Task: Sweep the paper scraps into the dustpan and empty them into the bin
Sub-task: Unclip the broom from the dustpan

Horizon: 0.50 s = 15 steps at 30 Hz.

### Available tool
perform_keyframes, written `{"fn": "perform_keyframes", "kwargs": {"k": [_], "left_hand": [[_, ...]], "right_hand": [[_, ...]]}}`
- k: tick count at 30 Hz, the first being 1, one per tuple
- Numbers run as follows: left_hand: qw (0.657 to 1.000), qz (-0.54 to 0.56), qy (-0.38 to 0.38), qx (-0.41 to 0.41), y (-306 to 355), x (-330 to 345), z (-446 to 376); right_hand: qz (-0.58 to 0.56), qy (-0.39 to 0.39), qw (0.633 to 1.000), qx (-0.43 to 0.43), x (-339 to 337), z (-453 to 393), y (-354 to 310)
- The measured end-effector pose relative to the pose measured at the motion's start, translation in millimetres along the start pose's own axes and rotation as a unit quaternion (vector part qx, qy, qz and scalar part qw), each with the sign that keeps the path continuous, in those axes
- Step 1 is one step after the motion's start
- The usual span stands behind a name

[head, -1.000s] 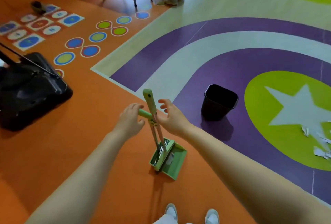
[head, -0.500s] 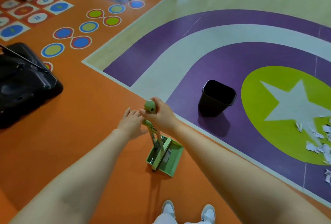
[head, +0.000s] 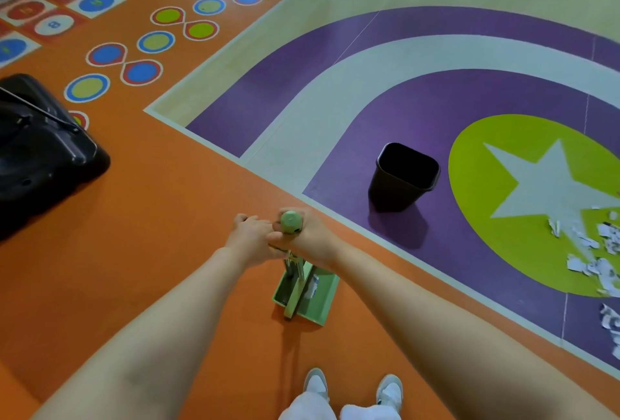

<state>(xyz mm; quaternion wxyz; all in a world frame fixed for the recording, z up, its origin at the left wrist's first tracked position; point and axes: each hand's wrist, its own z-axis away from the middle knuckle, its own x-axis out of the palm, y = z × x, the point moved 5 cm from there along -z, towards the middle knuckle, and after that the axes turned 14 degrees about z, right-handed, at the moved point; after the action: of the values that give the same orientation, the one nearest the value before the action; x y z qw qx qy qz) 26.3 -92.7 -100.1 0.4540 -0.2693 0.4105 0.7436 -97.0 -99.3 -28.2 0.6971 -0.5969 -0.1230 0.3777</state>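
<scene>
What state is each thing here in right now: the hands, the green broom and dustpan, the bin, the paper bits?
Right hand: grips the broom handle.
Left hand: holds a second green handle below it.
Dustpan: standing on the orange floor.
Bin: upright, open.
Paper scraps: scattered, unswept.

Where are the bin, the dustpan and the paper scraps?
bin (head: 396,191): head view, front outer wall.
dustpan (head: 323,302): head view, bare green tray floor.
paper scraps (head: 600,265): head view, middle of the pile.

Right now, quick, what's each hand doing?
Left hand: curled round the lower green handle.
Right hand: gripping the taller green handle by its top.
</scene>
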Motion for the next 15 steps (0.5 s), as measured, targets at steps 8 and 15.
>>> {"fn": "perform_keyframes", "kwargs": {"k": [8,15], "left_hand": [[1.0,-0.005,0.018,0.016,13.7,-12.1,16.3],[0.999,-0.033,0.013,0.039,36.2,-28.5,38.3]], "right_hand": [[0.008,0.001,1.0,0.003,-2.1,1.8,-0.7],[-0.001,0.035,0.999,-0.003,-4.6,11.3,-1.5]]}}
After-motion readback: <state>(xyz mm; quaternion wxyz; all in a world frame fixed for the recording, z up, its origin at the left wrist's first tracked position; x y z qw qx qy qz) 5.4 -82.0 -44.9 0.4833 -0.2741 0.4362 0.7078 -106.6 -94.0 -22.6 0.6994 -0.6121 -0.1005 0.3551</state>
